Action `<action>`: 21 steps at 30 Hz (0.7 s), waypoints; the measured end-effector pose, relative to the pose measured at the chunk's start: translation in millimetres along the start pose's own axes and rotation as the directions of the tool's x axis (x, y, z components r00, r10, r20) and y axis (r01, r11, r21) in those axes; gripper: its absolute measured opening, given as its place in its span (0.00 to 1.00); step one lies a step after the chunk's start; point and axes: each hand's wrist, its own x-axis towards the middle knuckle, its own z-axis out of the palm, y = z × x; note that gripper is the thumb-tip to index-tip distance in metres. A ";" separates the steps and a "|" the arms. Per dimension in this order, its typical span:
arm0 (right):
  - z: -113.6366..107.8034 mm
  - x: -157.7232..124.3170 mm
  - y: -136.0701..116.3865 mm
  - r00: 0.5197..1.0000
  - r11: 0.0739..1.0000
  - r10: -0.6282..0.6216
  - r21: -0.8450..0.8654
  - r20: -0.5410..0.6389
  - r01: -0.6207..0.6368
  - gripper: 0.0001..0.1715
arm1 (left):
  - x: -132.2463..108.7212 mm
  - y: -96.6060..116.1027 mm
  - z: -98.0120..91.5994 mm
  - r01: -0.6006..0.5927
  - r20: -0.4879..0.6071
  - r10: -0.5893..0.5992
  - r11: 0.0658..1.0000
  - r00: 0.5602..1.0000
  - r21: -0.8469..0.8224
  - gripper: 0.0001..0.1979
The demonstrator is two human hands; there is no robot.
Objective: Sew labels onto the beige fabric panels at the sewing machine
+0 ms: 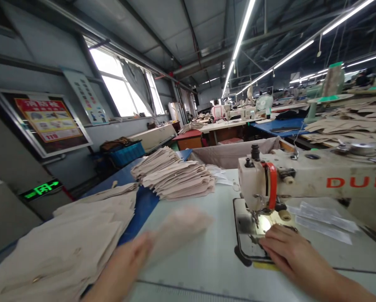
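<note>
My left hand (128, 260) is smeared by motion at the lower left and carries a pale beige fabric piece (181, 226) above the light table top (206, 260). Its fingers cannot be made out clearly. My right hand (288, 251) lies by the needle plate (249, 235) of a cream sewing machine (301, 180), fingers close together and resting flat near the presser foot. A stack of beige cut pieces (65, 247) lies just left of my left hand.
A second pile of beige cut pieces (175, 174) sits at the table's far side. White paper labels (322, 218) lie behind the machine head. A blue crate (126, 153), other sewing tables and machines stretch into the hall behind.
</note>
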 end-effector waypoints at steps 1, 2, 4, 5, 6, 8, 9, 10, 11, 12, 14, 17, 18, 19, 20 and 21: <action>0.2 0.0 0.4 1.000 1.000 -0.002 0.000 0.003 0.002 0.15 | 22.7 2.5 -18.8 0.126 -0.073 -0.122 0.991 0.990 0.053 0.25; 0.4 -0.1 0.8 1.000 1.000 0.000 -0.001 0.003 0.000 0.15 | 44.5 5.0 -35.3 0.167 -0.130 -0.157 0.983 0.979 0.076 0.26; 1.1 0.0 1.4 1.000 1.000 0.017 -0.003 0.006 -0.017 0.15 | 78.6 10.3 -56.3 0.183 -0.194 -0.162 0.979 0.967 0.092 0.27; 1.5 0.2 1.7 1.000 1.000 0.030 -0.001 0.009 -0.030 0.15 | 89.0 13.0 -59.3 0.154 -0.203 -0.133 0.984 0.970 0.090 0.27; 1.9 0.4 1.9 0.999 0.999 0.042 0.003 0.013 -0.043 0.15 | 94.7 15.7 -57.6 0.106 -0.202 -0.087 0.990 0.976 0.089 0.26; 2.1 1.3 1.8 0.998 0.998 0.058 0.013 0.023 -0.058 0.14 | 93.8 20.5 -43.7 -0.047 -0.176 0.066 0.993 0.982 0.110 0.22; 1.9 1.9 1.4 0.998 0.998 0.059 0.016 0.025 -0.060 0.14 | 88.7 22.5 -33.7 -0.147 -0.163 0.170 0.979 0.972 0.142 0.21; 1.3 2.6 0.9 0.998 0.998 0.059 0.017 0.023 -0.059 0.14 | 81.6 24.1 -22.8 -0.258 -0.154 0.288 0.948 0.945 0.187 0.20; 0.5 3.2 0.2 0.998 0.998 0.057 0.017 0.020 -0.058 0.14 | 72.9 25.6 -11.7 -0.378 -0.152 0.418 0.895 0.896 0.237 0.20; -0.5 3.8 -0.6 0.998 0.998 0.053 0.017 0.015 -0.054 0.14 | 63.1 27.1 -0.9 -0.489 -0.141 0.540 0.825 0.830 0.282 0.20; -3.0 4.7 -2.4 0.999 0.999 0.047 0.016 0.004 -0.047 0.15 | 41.0 29.9 19.3 -0.665 -0.061 0.715 0.675 0.697 0.321 0.21; -6.4 5.7 -3.8 1.000 1.000 0.026 0.013 -0.008 -0.026 0.15 | 8.4 32.2 43.1 -0.748 0.102 0.753 0.611 0.650 0.258 0.30; -7.1 6.0 -3.9 1.000 1.000 0.019 0.011 -0.012 -0.019 0.16 | -0.3 32.0 48.6 -0.735 0.135 0.728 0.634 0.673 0.242 0.34; -7.6 6.2 -3.7 1.000 1.000 0.014 0.008 -0.014 -0.014 0.16 | -7.1 31.3 52.6 -0.718 0.146 0.706 0.656 0.693 0.232 0.37; -7.8 6.5 -3.3 1.000 1.000 0.011 0.006 -0.014 -0.011 0.16 | -11.8 30.3 55.3 -0.702 0.148 0.688 0.675 0.710 0.227 0.40; -7.9 6.7 -2.9 1.000 1.000 0.012 0.003 -0.014 -0.012 0.16 | -14.5 29.3 56.8 -0.694 0.151 0.679 0.686 0.719 0.220 0.42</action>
